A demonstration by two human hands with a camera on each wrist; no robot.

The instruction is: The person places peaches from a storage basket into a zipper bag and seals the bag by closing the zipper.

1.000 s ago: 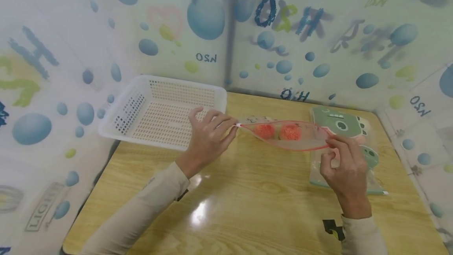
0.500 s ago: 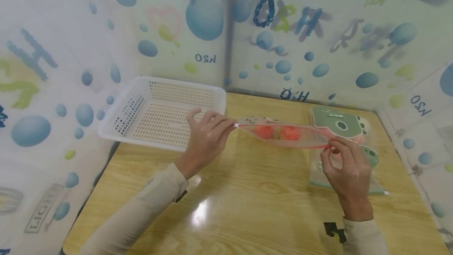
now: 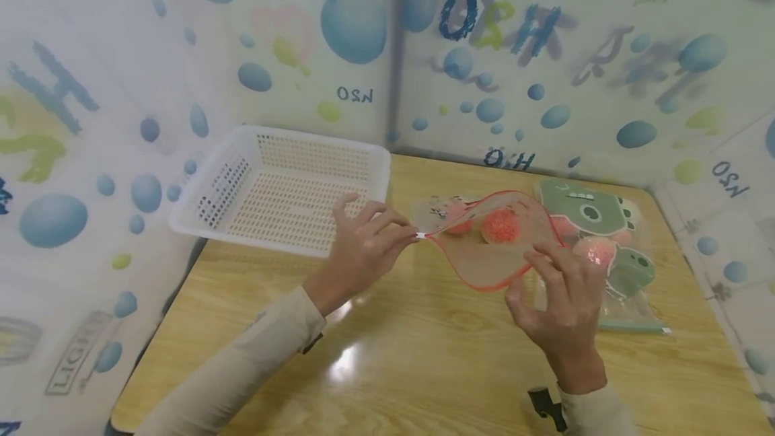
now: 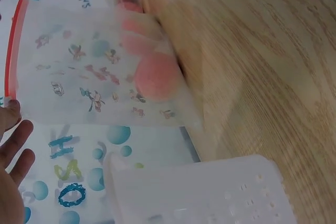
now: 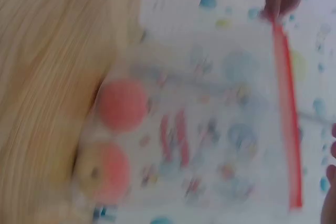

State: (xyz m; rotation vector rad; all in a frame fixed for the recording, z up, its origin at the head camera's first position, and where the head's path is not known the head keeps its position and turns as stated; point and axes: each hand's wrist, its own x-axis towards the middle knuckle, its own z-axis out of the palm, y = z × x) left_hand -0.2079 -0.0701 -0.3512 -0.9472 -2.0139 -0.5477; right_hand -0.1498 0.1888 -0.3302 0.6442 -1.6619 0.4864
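Note:
A clear zip bag [image 3: 478,261] with a red zip edge and small cartoon prints stands mid-table, its mouth spread wide. Two round red fruits [image 3: 500,226], apple-like, lie inside it; their exact kind is unclear. My left hand [image 3: 366,247] pinches the left end of the zip beside the white slider [image 3: 420,235]. My right hand [image 3: 563,301] is at the right part of the bag's mouth, thumb and fingers spread apart. In the right wrist view, its fingers [image 5: 332,174] appear at the right edge, apart from the red zip edge [image 5: 289,119].
A white perforated basket [image 3: 281,204] stands at the back left, partly behind my left hand. On the right lies another clear bag [image 3: 630,308] with green animal prints and a green zip edge, holding reddish round things. Printed walls border the wooden table [image 3: 412,362].
The bag's mouth has widened from a narrow slit to a broad opening. My right hand has moved left and slightly down, its thumb and fingers parting. My left hand has shifted slightly right and down.

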